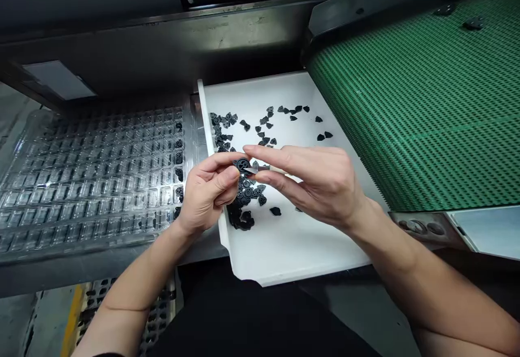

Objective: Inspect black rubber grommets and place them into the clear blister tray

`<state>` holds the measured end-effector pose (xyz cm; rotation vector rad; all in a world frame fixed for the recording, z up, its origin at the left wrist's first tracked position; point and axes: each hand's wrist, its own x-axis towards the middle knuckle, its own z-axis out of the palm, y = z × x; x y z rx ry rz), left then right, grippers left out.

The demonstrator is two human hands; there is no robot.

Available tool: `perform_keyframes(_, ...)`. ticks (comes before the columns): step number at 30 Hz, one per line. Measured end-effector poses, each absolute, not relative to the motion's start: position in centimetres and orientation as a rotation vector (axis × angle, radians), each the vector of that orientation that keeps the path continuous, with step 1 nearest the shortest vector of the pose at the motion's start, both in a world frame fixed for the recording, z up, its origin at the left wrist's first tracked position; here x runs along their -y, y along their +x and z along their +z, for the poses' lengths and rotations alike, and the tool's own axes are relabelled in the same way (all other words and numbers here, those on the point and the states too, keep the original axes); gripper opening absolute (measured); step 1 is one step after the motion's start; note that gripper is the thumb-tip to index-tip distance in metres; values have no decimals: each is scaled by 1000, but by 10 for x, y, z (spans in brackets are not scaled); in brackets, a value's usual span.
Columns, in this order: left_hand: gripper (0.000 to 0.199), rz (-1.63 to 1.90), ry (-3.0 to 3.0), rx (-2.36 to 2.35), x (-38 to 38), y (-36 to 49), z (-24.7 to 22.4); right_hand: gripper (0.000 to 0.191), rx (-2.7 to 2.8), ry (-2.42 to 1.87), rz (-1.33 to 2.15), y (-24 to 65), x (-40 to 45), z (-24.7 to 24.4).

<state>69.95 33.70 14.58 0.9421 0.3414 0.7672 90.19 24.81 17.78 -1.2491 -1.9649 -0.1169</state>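
Note:
My left hand (211,189) pinches a small round black plastic part (242,166) between thumb and fingers. Held in my right hand (312,181) is a slim craft knife (251,170), its pointed blade against the face of that part and its pale handle mostly covered by the fingers. Both hands meet above the left side of a white tray (280,254). Beneath them a heap of similar black parts (246,192) lies along the tray's left wall, partly hidden by my left hand. More loose black pieces (266,121) are scattered towards the back.
To the left, a clear plastic blister tray (93,183) has black parts in its right column. A green perforated conveyor belt (422,108) slopes along the right, carrying a few dark pieces (474,23). A metal machine wall (244,34) stands behind.

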Motion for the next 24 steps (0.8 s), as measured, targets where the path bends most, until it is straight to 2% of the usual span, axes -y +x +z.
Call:
perform_keyframes(7, 19, 789, 931, -378, -335, 699, 147, 35, 1981, -1292, -213, 902, -247, 180)
perform_keyframes(14, 19, 784, 917, -366, -335, 699, 146, 39, 1993, -1300, -147, 902, -247, 177)
perform_keyframes(24, 20, 770, 909, -370, -336, 697, 145, 34, 1970, -1288, -125, 900, -246, 178)
